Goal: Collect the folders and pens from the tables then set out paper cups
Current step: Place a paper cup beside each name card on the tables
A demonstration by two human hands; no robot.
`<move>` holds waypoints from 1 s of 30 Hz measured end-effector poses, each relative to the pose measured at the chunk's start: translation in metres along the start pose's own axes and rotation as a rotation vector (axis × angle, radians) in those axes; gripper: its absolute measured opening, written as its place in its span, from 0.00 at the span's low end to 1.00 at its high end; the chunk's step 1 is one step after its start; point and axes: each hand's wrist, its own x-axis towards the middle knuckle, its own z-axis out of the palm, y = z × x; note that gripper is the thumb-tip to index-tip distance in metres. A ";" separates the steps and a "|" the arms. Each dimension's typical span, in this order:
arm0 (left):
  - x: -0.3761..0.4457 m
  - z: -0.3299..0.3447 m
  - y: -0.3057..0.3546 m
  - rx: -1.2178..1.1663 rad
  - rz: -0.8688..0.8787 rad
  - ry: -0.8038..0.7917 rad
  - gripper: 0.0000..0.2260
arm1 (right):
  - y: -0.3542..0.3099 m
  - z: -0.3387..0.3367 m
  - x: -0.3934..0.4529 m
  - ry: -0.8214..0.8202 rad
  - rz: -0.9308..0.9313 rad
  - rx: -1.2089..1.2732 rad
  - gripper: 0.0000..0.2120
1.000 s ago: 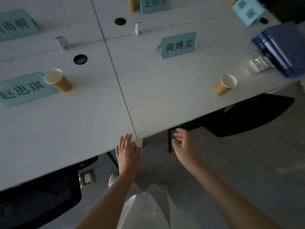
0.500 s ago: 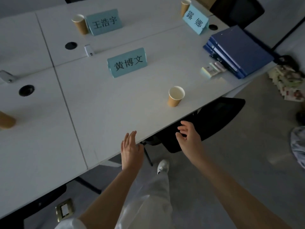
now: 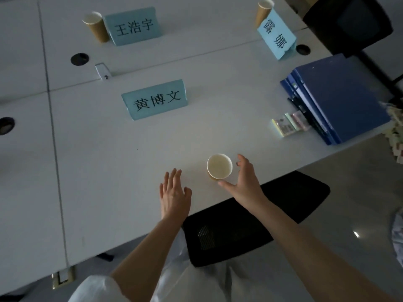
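Trousers of mine, pale, and a black chair seat [image 3: 250, 216] tucked under the table edge lie nearest. Over the white table [image 3: 109, 171] my left hand [image 3: 174, 192] hovers flat, fingers straight and slightly spread, holding nothing. My right hand [image 3: 244, 182] cups around the nearest paper cup [image 3: 219, 166], thumb at its near side and fingers at its far right side; I cannot tell whether they touch it. Beyond stands a teal name card [image 3: 154, 99]. Further right, a stack of blue folders [image 3: 340, 99] lies near the table corner, a small packet [image 3: 290, 125] just beside it. Farthest are a second paper cup [image 3: 96, 26] beside another card and a third cup [image 3: 262, 9] behind a light blue card.
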 end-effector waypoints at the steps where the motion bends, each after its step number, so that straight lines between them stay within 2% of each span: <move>1: 0.004 0.001 0.003 0.010 -0.015 -0.012 0.26 | -0.001 0.002 0.004 -0.038 -0.019 -0.021 0.47; 5: 0.019 0.006 0.006 0.094 -0.089 -0.087 0.30 | -0.005 0.008 0.025 -0.172 -0.060 -0.096 0.51; 8: 0.021 0.011 0.007 0.141 -0.129 -0.122 0.30 | -0.003 0.013 0.035 -0.233 -0.127 -0.195 0.48; 12: 0.022 0.018 0.014 0.179 -0.166 -0.094 0.30 | 0.002 0.015 0.048 -0.210 -0.193 -0.204 0.43; 18: 0.033 0.023 0.022 0.178 -0.230 -0.057 0.29 | -0.006 0.000 0.084 -0.228 -0.203 -0.095 0.44; 22: 0.064 0.019 0.033 0.186 -0.272 -0.008 0.29 | -0.022 -0.018 0.136 -0.220 -0.243 -0.112 0.45; 30: 0.135 0.011 0.048 0.197 -0.318 0.048 0.31 | -0.056 -0.023 0.248 -0.214 -0.299 -0.152 0.39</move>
